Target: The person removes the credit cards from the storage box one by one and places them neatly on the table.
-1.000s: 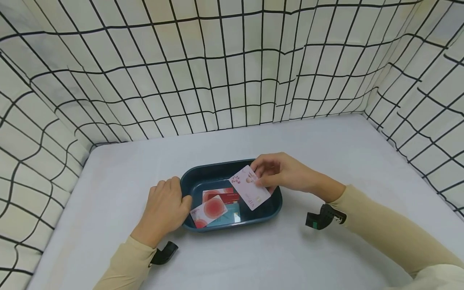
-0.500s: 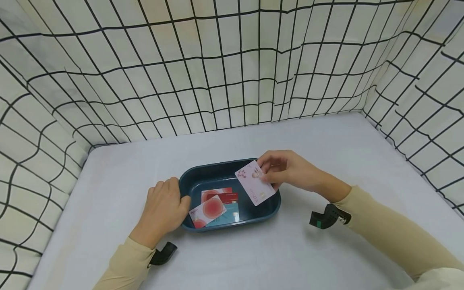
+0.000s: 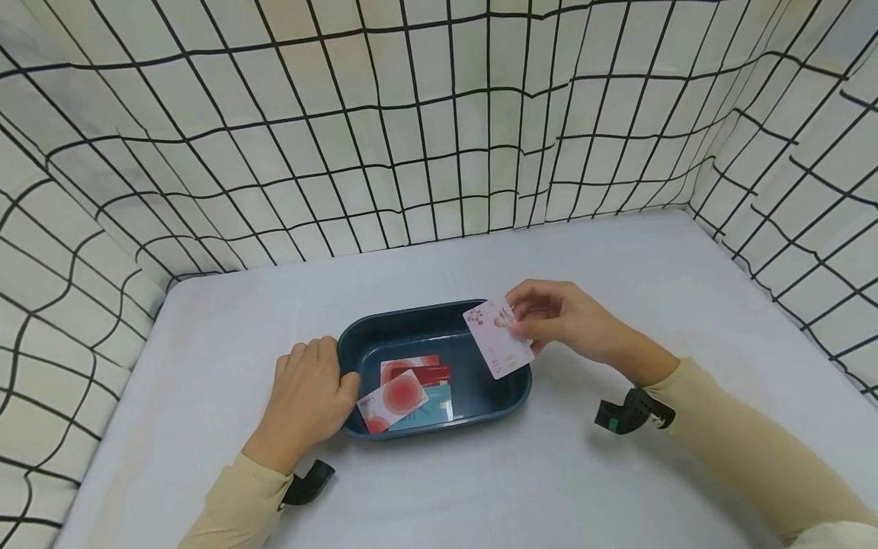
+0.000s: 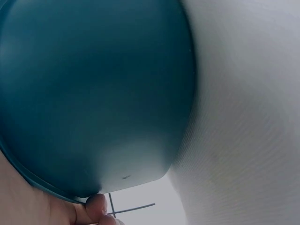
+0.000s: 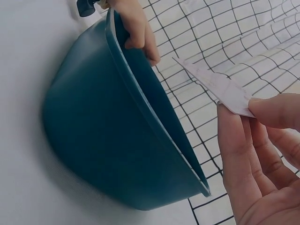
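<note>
Right hand [image 3: 572, 320] pinches the VIP card [image 3: 497, 347] by its right side, between thumb and fingers; card is held tilted over the right end of the tub [image 3: 405, 330], printed face toward the head camera; right wrist view shows it nearly edge-on, apart from the rim. Left hand [image 3: 309, 393] grips the tub's left end, fingers hooked over the rim.

Four cards lie overlapping in the left part of the tub: a circle card [image 3: 394, 400] uppermost, over the blue card [image 3: 435, 404]; a red card [image 3: 434, 375] behind these; a red-and-white card [image 3: 411, 362] rearmost, partly covered. Tub rests on the white table [image 3: 466, 488]; a black grid [image 3: 425, 152] on pale walls stands behind; both wrists carry black cameras [image 3: 309, 483].
</note>
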The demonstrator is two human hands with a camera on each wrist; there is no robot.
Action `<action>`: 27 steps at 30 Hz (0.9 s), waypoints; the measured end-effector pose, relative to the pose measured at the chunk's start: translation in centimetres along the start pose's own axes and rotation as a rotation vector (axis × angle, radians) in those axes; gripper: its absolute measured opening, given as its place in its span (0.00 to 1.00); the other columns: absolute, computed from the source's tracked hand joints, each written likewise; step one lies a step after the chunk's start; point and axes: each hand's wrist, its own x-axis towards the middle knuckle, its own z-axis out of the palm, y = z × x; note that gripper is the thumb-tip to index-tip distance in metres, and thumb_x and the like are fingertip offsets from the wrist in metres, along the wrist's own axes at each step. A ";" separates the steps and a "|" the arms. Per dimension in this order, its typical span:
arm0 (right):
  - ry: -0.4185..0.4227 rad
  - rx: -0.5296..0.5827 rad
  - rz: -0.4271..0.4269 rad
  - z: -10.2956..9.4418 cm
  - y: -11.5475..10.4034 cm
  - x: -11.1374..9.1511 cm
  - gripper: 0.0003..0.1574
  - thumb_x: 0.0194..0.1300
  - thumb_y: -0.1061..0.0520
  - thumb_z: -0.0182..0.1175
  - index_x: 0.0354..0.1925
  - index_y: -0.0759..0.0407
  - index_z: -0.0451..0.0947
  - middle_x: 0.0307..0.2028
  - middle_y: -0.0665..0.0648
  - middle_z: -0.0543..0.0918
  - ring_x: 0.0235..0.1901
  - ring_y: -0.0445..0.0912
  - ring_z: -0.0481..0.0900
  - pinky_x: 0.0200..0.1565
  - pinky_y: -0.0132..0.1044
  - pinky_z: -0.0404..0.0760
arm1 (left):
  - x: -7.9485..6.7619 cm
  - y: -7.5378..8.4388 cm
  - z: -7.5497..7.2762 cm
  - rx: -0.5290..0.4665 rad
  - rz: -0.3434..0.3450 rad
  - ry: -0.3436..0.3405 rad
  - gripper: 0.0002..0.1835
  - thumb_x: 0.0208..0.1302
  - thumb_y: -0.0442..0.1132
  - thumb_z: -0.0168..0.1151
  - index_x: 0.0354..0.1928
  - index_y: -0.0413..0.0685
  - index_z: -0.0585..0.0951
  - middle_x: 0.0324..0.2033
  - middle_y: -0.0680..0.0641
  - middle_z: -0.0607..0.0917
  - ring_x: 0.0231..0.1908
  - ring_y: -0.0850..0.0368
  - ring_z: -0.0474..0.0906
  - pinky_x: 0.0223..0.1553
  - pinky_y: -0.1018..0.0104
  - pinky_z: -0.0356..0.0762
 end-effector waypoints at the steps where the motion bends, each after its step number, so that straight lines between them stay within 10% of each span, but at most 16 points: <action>1: 0.005 0.001 -0.001 -0.1 0.1 -0.1 0.20 0.68 0.61 0.64 0.57 0.56 0.78 0.44 0.57 0.82 0.40 0.51 0.85 0.37 0.46 0.88 | 0.0 0.0 0.0 0.002 0.000 -0.001 0.11 0.62 0.40 0.52 0.37 0.37 0.71 0.28 0.42 0.72 0.33 0.47 0.67 0.39 0.52 0.62; 27: 0.173 0.068 0.011 -4.2 2.7 -0.7 0.16 0.71 0.61 0.62 0.55 0.52 0.77 0.45 0.53 0.82 0.41 0.46 0.85 0.37 0.39 0.87 | 0.1 0.4 0.1 0.007 0.002 -0.008 0.12 0.61 0.38 0.51 0.38 0.33 0.71 0.32 0.39 0.72 0.38 0.43 0.65 0.40 0.52 0.58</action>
